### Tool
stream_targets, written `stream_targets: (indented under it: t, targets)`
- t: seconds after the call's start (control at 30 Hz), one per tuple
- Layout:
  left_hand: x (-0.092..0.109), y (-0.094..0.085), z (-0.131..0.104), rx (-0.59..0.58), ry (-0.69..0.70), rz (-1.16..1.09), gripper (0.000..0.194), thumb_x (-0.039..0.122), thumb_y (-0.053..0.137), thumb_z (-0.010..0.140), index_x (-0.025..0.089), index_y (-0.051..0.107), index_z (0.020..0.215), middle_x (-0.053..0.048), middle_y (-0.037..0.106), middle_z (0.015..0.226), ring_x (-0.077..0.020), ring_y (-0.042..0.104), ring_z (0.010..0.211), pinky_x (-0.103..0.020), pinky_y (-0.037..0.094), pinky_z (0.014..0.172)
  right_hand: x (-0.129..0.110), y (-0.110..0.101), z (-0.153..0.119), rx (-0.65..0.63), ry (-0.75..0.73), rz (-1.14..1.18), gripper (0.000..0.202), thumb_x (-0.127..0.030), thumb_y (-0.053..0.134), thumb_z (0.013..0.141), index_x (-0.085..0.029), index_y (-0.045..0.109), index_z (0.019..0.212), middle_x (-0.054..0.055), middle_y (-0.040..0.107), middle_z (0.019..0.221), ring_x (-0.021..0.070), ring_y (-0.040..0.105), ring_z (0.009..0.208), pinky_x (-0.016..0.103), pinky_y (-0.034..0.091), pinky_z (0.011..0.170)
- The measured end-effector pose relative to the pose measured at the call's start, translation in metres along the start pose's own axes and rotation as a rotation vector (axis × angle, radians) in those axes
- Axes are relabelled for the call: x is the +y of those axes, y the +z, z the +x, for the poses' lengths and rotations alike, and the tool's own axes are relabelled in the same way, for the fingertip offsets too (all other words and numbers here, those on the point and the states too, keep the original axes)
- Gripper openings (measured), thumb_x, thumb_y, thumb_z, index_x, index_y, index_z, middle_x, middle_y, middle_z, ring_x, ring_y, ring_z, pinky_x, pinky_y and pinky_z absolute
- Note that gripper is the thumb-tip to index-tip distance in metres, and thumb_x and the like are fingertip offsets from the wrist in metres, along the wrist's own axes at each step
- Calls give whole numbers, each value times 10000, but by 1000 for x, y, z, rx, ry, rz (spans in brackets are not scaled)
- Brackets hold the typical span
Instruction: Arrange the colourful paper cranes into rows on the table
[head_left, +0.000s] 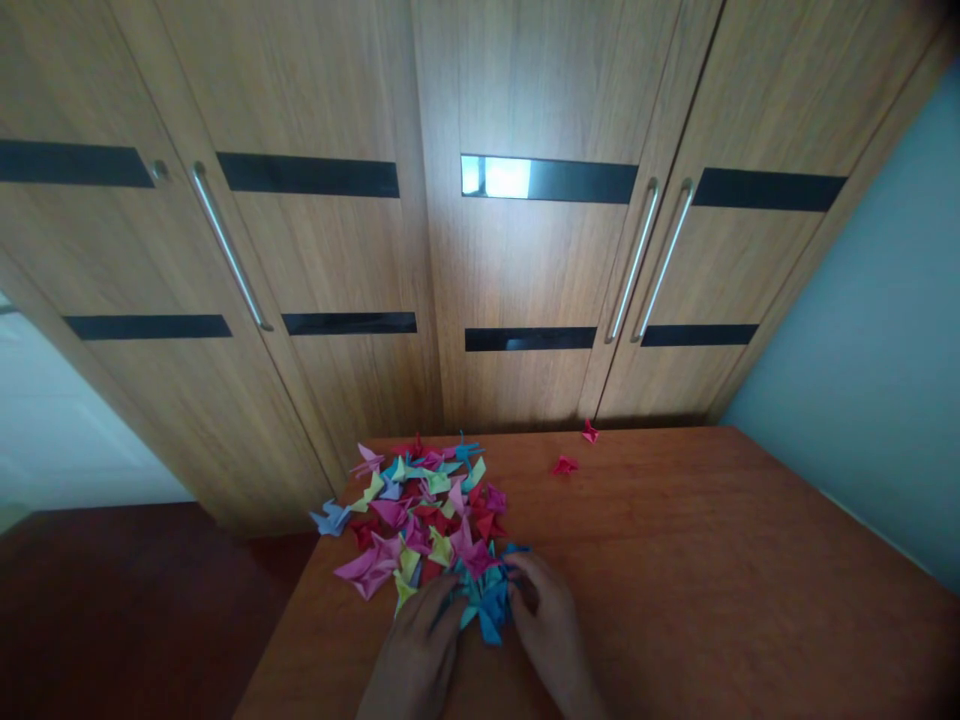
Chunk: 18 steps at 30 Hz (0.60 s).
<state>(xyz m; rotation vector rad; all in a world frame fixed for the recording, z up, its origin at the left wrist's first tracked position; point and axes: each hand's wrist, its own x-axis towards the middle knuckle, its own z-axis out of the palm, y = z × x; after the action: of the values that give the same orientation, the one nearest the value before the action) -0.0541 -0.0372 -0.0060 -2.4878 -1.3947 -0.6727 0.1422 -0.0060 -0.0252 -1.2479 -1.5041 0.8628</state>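
A pile of folded paper pieces (pixel 435 515) in pink, red, yellow, green and blue covers the left part of the wooden table (pixel 675 560). My left hand (pixel 424 635) rests at the near edge of the pile, its curled fingers touching green and blue pieces. On the other side of a blue folded paper (pixel 491 608), my right hand (pixel 547 620) has its thumb and fingers apart, with fingertips at the blue pieces. Whether the left fingertips pinch anything is hidden.
Two small red folded papers (pixel 565 466) (pixel 590 432) lie apart near the table's far edge. Behind the table stands a wooden wardrobe (pixel 517 380) with metal handles. A pale blue wall (pixel 862 400) is at the right.
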Motion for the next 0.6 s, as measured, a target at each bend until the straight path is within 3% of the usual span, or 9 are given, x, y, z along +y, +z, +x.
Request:
stream_targets:
  t: [0.2, 0.33, 0.43, 0.6]
  targets:
    - [-14, -5, -3, -10, -22, 65, 366, 101, 452, 786, 286, 640, 1039, -37, 658, 1109, -232, 607, 1021, -391, 502, 871, -25, 17, 13, -104, -55, 116, 325, -179, 523, 759, -255, 661, 1042, 56, 659, 1036, 206, 629, 925, 319, 535, 789]
    - [-27, -7, -3, 1, -43, 128, 401, 78, 461, 758, 292, 650, 1039, -35, 665, 1108, -246, 605, 1017, -427, 465, 884, -25, 7, 28, -137, -118, 135, 277, -241, 526, 803, -254, 663, 1043, 52, 661, 1053, 205, 624, 959, 323, 527, 811]
    - [-28, -9, -1, 21, -49, 123, 463, 45, 442, 729, 306, 644, 1055, -37, 648, 1143, -252, 593, 1041, -449, 455, 891, 2, -22, 55, 31, -103, 64, 272, -327, 509, 838, -226, 654, 1045, 67, 672, 1040, 209, 630, 948, 348, 511, 841]
    - [-7, -10, 5, 64, -40, 32, 437, 58, 435, 749, 283, 628, 1070, -56, 603, 1214, -248, 559, 1095, -454, 473, 909, 73, -100, 130, 331, -106, -237, 454, -464, 509, 810, -168, 584, 1147, 125, 618, 1147, 254, 575, 1054, 428, 447, 922]
